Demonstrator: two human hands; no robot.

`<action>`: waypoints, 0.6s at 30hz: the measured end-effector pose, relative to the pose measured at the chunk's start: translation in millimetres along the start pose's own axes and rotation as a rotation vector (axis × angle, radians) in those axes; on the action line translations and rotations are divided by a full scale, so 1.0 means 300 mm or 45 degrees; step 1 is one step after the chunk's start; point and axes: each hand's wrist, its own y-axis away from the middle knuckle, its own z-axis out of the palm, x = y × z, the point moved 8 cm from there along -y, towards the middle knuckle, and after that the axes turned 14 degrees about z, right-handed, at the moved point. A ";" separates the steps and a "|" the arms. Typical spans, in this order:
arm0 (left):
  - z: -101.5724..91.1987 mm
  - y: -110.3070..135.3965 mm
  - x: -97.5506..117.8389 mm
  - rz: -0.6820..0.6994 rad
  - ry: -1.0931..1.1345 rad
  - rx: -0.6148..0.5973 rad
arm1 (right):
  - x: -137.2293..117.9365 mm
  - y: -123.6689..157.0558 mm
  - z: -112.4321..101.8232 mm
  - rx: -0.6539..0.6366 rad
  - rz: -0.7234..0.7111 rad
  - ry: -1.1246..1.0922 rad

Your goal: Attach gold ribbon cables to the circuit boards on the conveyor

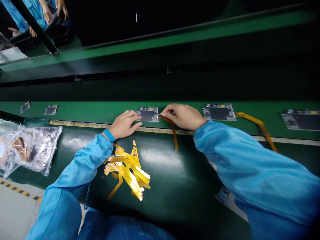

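A dark circuit board (149,115) lies flat on the green strip in front of me. Along its left edge rest the fingertips of my left hand (125,124), thumb apart from the fingers, not gripping. My right hand (185,116) has thumb and forefinger pinched at the board's right edge, on the end of an orange flex cable (174,133). That cable bends down over the strip's front edge; whether its end is seated in the board is hidden by my fingers. Below my left hand is a loose heap of yellow-orange flex cables (131,170).
To the right lies another board (218,112) with a flex cable (260,123) extending from it, then a further board (301,120). Two small boards (51,109) lie far left. A clear plastic bag (32,146) sits at left. Another person's hands (47,13) show top left.
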 end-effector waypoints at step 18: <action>0.015 0.282 -0.252 -0.536 0.891 0.723 | -0.554 0.375 0.224 -0.243 -0.631 -0.155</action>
